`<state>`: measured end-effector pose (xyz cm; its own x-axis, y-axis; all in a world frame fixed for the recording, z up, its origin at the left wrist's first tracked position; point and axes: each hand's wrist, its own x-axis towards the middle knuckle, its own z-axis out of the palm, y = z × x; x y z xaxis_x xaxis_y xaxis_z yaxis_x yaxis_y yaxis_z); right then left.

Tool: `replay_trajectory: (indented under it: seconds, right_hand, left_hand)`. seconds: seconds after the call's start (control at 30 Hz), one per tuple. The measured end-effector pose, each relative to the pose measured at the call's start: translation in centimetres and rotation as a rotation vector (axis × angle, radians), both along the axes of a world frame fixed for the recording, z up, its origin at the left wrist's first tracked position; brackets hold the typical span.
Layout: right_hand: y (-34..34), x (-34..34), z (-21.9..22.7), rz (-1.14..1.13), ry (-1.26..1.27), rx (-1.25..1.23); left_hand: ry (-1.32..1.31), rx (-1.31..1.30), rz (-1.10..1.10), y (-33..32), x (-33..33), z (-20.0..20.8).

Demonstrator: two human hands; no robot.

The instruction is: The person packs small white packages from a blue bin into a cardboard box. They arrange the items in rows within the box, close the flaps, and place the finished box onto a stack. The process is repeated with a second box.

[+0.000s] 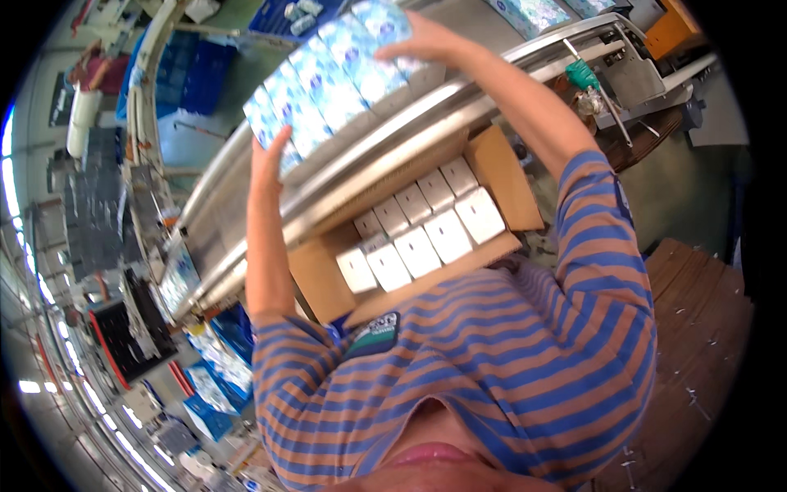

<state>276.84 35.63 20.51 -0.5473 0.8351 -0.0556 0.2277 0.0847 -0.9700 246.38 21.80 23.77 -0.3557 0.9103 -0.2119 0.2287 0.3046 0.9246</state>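
A factory floor bends around the frame, with a metal conveyor running aslant from lower left to the upper right. In the upper left stand a blue bin and, farther off, a person in a dark red top; flattened brown cardboard lies at lower right.

At top centre, a row of blue-and-white floral cartons is clamped endwise between the two bare hands. The left hand presses the row's lower-left end, thumb raised along its edge; the right hand wraps the upper-right end, its thumb and fingers over the printed face. The row lies above the conveyor's near metal rail, tilted with it. A stretch of belt separates it from more floral packs at upper right, and another such pack sits at the belt's lower-left end.

Just below the rail, in the middle of the frame, an open cardboard box holds white-topped cartons in two rows; its side flaps spread outward between the forearms, with the striped shirt close against its near edge.

Most of the left fingers are hidden behind the row, whose far end reaches the top border. Whether the row touches the belt cannot be told, and the box's floor is covered by its contents.
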Motion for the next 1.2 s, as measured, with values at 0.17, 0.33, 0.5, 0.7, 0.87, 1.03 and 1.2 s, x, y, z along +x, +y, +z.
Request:
replay_trajectory:
  seconds: [0.17, 0.33, 0.5, 0.7, 0.87, 1.03, 1.2]
  right_hand:
    - [-5.1, -0.1, 5.0, -0.324, -0.164, 0.419]
    - [-17.9, 3.8, 8.4, -0.279, 0.043, 0.411]
    - [-26.7, 7.0, 0.6, -0.194, -0.263, 0.341]
    - [-21.4, 6.3, 5.0, 0.532, -0.862, 0.272]
    - [-14.7, 7.6, 5.4, 0.684, -0.853, -0.137]
    - [-21.7, 8.1, 6.5, 0.384, -0.629, 0.828]
    - [-18.6, 6.2, 1.4, 0.298, -0.763, 0.512]
  left_hand:
    - [-0.056, 0.276, 0.004, -5.0, -0.5, 5.1]
    - [0.161, 0.370, 0.070, -17.0, 2.5, 6.2]
    - [0.495, 0.001, -0.184, -25.1, 5.9, 0.2]
    - [0.656, -0.486, -0.656, -19.7, 7.7, 2.3]
    - [0.251, -0.772, -0.798, -12.6, 7.3, 1.8]
    - [1.129, -0.082, -0.827, -18.2, 11.9, 5.1]
    - [1.055, -0.243, -0.731, -16.4, 11.8, -0.7]
